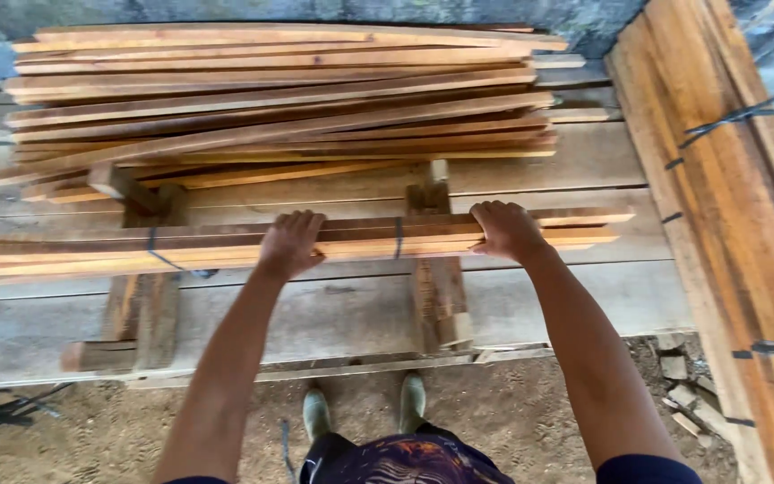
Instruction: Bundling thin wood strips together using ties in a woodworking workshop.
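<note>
A tied bundle of long reddish wooden strips [378,237] lies crosswise on two short wooden bearers [436,296]. My left hand [290,242] grips the bundle near its middle. My right hand [505,229] grips it further to the right. Two dark bands wrap the bundle, one [398,238] between my hands, the other [151,244] far to the left. Behind the bundle lies a loose pile of similar strips [279,99].
Wide grey planks [530,305] form the platform under everything. A strapped stack of orange-brown boards [727,179] slants along the right side. Dirt ground with wood scraps [683,394] lies in front. My boots [365,408] stand at the platform's edge.
</note>
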